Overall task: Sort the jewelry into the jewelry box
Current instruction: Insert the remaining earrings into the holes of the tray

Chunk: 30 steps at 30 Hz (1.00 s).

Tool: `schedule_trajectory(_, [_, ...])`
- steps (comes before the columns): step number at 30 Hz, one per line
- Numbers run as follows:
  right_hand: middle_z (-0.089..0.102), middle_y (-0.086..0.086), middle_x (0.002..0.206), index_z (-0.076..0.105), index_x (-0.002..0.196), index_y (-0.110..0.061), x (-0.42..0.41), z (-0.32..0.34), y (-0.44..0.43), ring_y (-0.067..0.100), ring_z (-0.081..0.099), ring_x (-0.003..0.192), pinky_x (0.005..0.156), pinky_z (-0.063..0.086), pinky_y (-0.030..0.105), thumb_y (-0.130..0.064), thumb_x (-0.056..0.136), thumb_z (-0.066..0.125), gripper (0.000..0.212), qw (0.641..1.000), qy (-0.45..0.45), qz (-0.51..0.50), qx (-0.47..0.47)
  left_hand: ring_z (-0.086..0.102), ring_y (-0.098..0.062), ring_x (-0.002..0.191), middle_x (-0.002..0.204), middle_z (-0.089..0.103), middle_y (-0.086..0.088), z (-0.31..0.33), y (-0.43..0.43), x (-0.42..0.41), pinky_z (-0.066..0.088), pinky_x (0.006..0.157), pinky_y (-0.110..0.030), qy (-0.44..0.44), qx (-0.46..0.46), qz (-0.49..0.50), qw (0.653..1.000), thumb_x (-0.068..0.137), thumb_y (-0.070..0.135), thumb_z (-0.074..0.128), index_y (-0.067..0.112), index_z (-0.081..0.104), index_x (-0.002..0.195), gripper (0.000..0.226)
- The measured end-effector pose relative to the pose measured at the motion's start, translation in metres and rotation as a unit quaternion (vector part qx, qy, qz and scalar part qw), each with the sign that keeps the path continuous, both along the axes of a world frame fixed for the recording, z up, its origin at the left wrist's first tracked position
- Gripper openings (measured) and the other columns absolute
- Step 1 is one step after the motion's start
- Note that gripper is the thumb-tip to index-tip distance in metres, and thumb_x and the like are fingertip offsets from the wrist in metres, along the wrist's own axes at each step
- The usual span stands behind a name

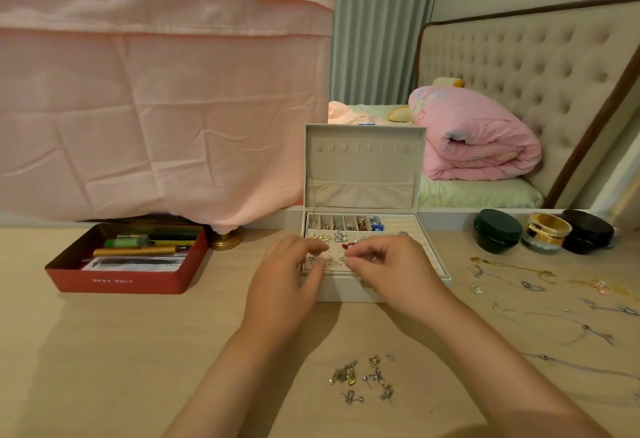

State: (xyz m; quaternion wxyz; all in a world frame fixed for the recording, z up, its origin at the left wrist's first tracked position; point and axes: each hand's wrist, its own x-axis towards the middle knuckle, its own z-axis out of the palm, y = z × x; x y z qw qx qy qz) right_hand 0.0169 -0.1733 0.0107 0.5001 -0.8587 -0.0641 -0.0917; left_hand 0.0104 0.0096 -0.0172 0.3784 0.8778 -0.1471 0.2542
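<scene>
White jewelry box (pixel 346 290) beneath left hand (pixel 287 278), right hand (pixel 391 271)

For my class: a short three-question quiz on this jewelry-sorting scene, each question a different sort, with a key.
1. True or false: the lid of the jewelry box stands open.
2. Where does the loose pile of earrings lie? A in the lid's pocket; B on the table, nearer the person than the box; C behind the box.
3. How many round jars stand right of the box?
Key: 1 true; 2 B; 3 three.
</scene>
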Motion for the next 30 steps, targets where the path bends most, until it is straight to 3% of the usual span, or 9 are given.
schedule_trajectory(3, [0.073,-0.016,0.087,0.079,0.099,-0.028,0.009,-0.001,0.010,-0.001,0.064,0.082,0.082,0.054,0.026,-0.024,0.091,0.073,0.011,0.991,-0.040,0.024,-0.128,0.051,-0.008,0.100,0.099,0.056,0.013,-0.010,0.005,0.009,0.043,0.080,-0.025,-0.029,0.036,0.020,0.999,0.092,0.027,0.064,0.029,0.070,0.104,0.013])
schedule_trajectory(5, [0.073,-0.013,0.095,0.078,0.104,-0.028,0.013,-0.005,0.014,0.002,0.064,0.088,0.085,0.053,0.028,-0.026,0.093,0.070,0.014,0.976,-0.074,0.035,-0.203,0.050,-0.011,0.100,0.097,0.054,0.013,-0.019,0.005,0.010,0.045,0.081,-0.030,-0.031,0.031,0.009,0.999,0.091,0.025,0.065,0.027,0.070,0.100,0.011])
schedule_trajectory(12, [0.071,-0.008,0.108,0.076,0.113,-0.025,0.017,-0.005,0.021,0.009,0.062,0.101,0.091,0.050,0.031,-0.026,0.098,0.063,0.020,0.947,-0.115,0.039,-0.296,0.046,-0.011,0.100,0.096,0.053,0.013,-0.027,0.006,0.013,0.045,0.082,-0.029,-0.022,0.025,0.001,0.999,0.090,0.026,0.066,0.026,0.071,0.099,0.010])
schedule_trajectory(19, [0.067,-0.005,0.107,0.075,0.112,-0.030,0.019,0.001,0.031,0.017,0.061,0.102,0.083,0.050,0.034,-0.029,0.100,0.056,0.022,0.911,-0.098,0.040,-0.399,0.047,-0.010,0.100,0.097,0.055,0.012,-0.029,0.008,0.013,0.046,0.084,-0.032,-0.020,0.015,0.001,1.000,0.091,0.030,0.062,0.026,0.071,0.100,0.014])
schedule_trajectory(24, [0.067,-0.012,0.107,0.075,0.109,-0.034,0.015,0.008,0.029,0.010,0.060,0.099,0.077,0.046,0.028,-0.037,0.098,0.061,0.018,0.919,-0.096,0.019,-0.381,0.045,-0.008,0.102,0.102,0.053,0.014,-0.028,0.012,0.012,0.045,0.084,-0.030,-0.021,0.065,-0.001,0.998,0.092,0.038,0.054,0.030,0.069,0.113,0.027])
schedule_trajectory(30, [0.064,-0.016,0.104,0.074,0.103,-0.033,0.007,0.014,0.012,0.006,0.059,0.096,0.087,0.049,0.031,-0.030,0.094,0.067,0.012,0.944,-0.082,0.030,-0.317,0.045,-0.009,0.103,0.104,0.053,0.013,-0.025,0.012,0.010,0.044,0.086,-0.032,-0.021,0.095,0.003,0.995,0.092,0.040,0.054,0.032,0.068,0.115,0.028])
